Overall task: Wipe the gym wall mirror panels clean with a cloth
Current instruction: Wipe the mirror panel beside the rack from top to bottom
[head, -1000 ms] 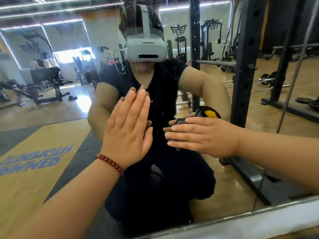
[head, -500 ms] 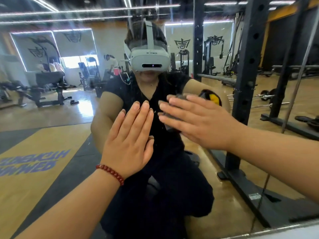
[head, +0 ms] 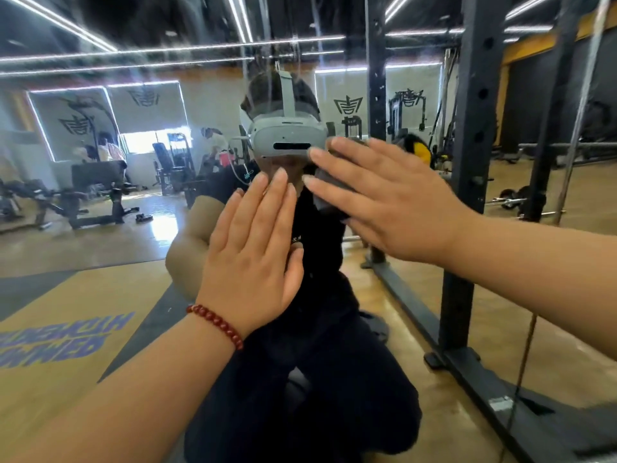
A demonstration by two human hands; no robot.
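A grey cloth (head: pixel 329 192) lay flat against the wall mirror (head: pixel 100 202), pinned there under the straight, spread fingers of the right hand (head: pixel 390 202). Just beside and below it, the left hand (head: pixel 253 252) pressed flat on the glass, fingers together, holding nothing. A red bead bracelet (head: pixel 217 324) circled the left wrist.

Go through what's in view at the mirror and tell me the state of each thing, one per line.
Left hand: open, flat against the glass.
Right hand: open, straight fingers pressing the cloth.
Cloth: grey, mostly hidden, held on the glass.
Mirror: streaks near the top.
Red bead bracelet: on the left wrist.
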